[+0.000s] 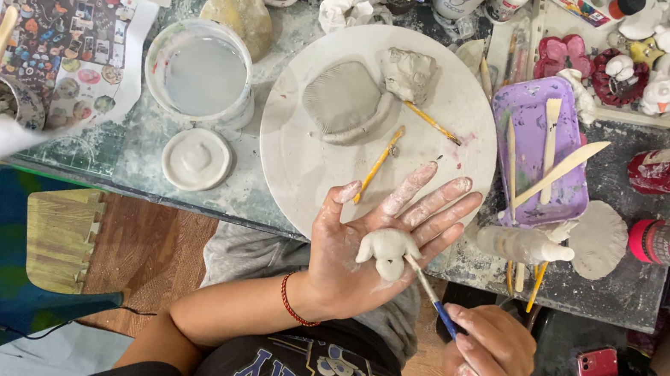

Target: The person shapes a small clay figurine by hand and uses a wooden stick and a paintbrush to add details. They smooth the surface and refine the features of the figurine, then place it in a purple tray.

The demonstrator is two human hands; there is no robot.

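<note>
While the left hand [374,249] lies open, palm up and smeared with clay, a small white clay figure [387,249] rests on its palm just in front of the round white board [303,167]. Closed around a blue-handled brush [453,337], the right hand [490,355] sets the brush tip against the figure. Behind them on the board lie two grey clay lumps [351,100] and yellow tools [379,164], with a tub of cloudy water [203,76] to the left and a purple tray [530,149] of wooden sticks to the right.
</note>
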